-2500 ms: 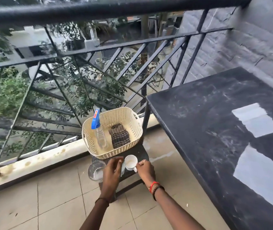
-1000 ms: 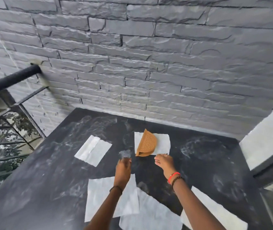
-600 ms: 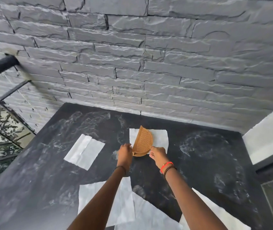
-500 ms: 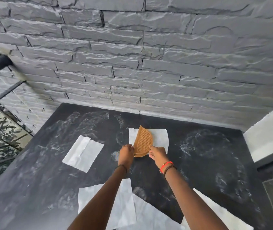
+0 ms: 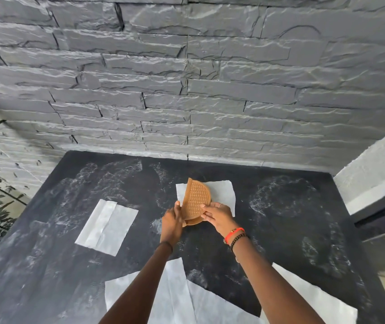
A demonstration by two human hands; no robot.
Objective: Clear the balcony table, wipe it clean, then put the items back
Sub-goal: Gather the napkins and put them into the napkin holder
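1. The black table butts against the grey stone wall along its far edge. A white ledge closes in its far right corner, and its left edge runs beside a railing with foliage beyond.
2. Bare, smeared tabletop lies open to the left and right of the hands. A folded white sheet lies apart to the left, and overlapping white sheets lie under the forearms at the near edge.
3. The woven mat, brown and round, is at the table's middle toward the wall, partly over another white sheet. It is doubled over on itself.
4. Its fold runs along the left, so the long axis points from the person toward the wall, tilted slightly. The curved rim faces right. The upper flap stands raised with its ribbed face showing, and a lower layer peeks out at the near end.
5. The left hand curls its fingers round the fold at the near left.
6. The right hand, with bracelets at its wrist, grips the near right rim, fingers laid on the ribbed face.
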